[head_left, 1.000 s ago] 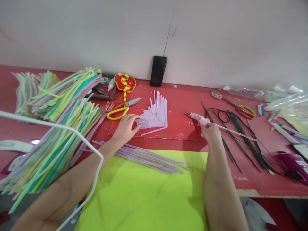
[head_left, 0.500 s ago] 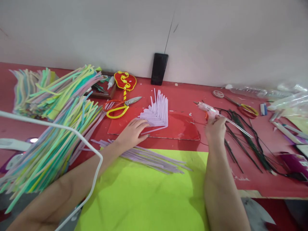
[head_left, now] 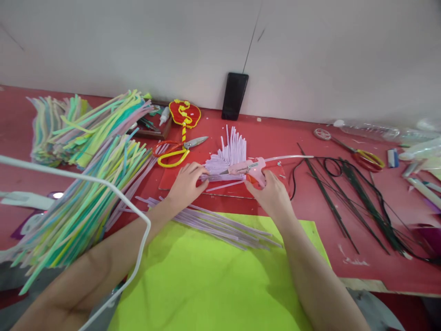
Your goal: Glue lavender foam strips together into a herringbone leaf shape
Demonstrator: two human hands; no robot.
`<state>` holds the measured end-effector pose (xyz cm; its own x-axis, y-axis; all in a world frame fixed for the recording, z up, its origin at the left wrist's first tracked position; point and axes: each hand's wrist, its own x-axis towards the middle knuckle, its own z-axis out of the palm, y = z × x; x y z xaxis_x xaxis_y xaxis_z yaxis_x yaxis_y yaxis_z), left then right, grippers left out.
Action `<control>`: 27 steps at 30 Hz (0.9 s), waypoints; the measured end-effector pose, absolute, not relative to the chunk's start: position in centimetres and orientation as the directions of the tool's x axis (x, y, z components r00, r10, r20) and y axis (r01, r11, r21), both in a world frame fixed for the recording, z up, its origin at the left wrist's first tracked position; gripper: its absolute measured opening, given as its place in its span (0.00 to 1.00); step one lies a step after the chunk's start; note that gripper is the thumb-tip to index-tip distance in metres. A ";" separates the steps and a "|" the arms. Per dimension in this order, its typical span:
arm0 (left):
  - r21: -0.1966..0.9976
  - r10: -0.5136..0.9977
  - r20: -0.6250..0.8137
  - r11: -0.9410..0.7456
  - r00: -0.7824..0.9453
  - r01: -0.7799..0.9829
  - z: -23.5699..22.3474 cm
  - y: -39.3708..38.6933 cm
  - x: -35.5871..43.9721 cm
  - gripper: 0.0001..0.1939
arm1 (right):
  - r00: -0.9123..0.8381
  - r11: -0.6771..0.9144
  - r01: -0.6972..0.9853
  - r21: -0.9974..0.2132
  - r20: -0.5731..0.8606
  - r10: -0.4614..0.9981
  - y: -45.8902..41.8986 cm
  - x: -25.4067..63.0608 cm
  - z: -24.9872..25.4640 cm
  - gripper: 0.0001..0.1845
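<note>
Lilac pipe cleaners bent in nested V shapes form a leaf-like piece (head_left: 234, 149) on a red board (head_left: 168, 179). My left hand (head_left: 188, 184) is closed at its lower left edge, thumb and fingers pinching the pipe cleaner ends. In my right hand (head_left: 272, 191) is a pink hot glue gun (head_left: 255, 170), its nozzle pointing left over the lower part of the piece, close to my left fingertips. Whether the tip touches cannot be seen. One bent lilac pipe cleaner (head_left: 223, 186) runs along the near edge. Loose lilac pipe cleaners (head_left: 220, 225) lie nearer to me.
Bundles of coloured pipe cleaners (head_left: 93, 193) fill the left side. Scissors (head_left: 172, 156) and a red-and-yellow ornament (head_left: 185, 114) lie behind. A phone (head_left: 235, 96) leans on the wall. Dark green stems (head_left: 370, 207), a black cord (head_left: 365, 184) and more scissors (head_left: 368, 160) are at right. A white cable (head_left: 113, 186) crosses the foreground.
My right hand has brought the glue gun leftward from the right side to over the lilac piece. My left hand stays at the piece's left edge. The view has shifted slightly.
</note>
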<state>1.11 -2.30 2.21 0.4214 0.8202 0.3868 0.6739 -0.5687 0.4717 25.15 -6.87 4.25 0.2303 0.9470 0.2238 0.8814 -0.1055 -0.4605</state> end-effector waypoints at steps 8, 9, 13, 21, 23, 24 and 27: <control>0.535 0.851 0.334 -0.525 0.405 0.662 1.4 -1.2 0.6 0.03 | 0.139 -0.025 0.895 -0.445 0.226 0.964 -7.0 24.4 3.1 0.22; 0.537 0.851 0.342 -0.525 0.398 0.660 1.4 -1.2 0.6 0.03 | 0.131 -0.019 0.895 -0.446 0.223 0.966 -7.0 24.2 3.0 0.21; 0.564 0.862 0.351 -0.506 0.365 0.653 1.3 -1.1 0.4 0.03 | 0.107 0.005 0.895 -0.446 0.227 0.968 -7.1 23.6 2.5 0.19; 0.578 0.878 0.324 -0.479 0.353 0.661 0.9 -0.7 0.3 0.03 | 0.066 0.047 0.895 -0.444 0.236 0.970 -7.0 23.3 1.8 0.17; 0.582 0.879 0.319 -0.476 0.354 0.659 0.9 -0.6 0.2 0.03 | 0.070 0.044 0.895 -0.445 0.237 0.969 -7.0 23.3 1.7 0.18; 0.584 0.880 0.317 -0.475 0.353 0.658 0.9 -0.6 0.2 0.03 | 0.072 0.041 0.894 -0.445 0.235 0.969 -7.0 23.3 1.7 0.18; 0.592 0.881 0.311 -0.472 0.355 0.653 0.8 -0.5 0.2 0.03 | 0.076 0.037 0.894 -0.446 0.232 0.970 -7.0 23.0 1.9 0.17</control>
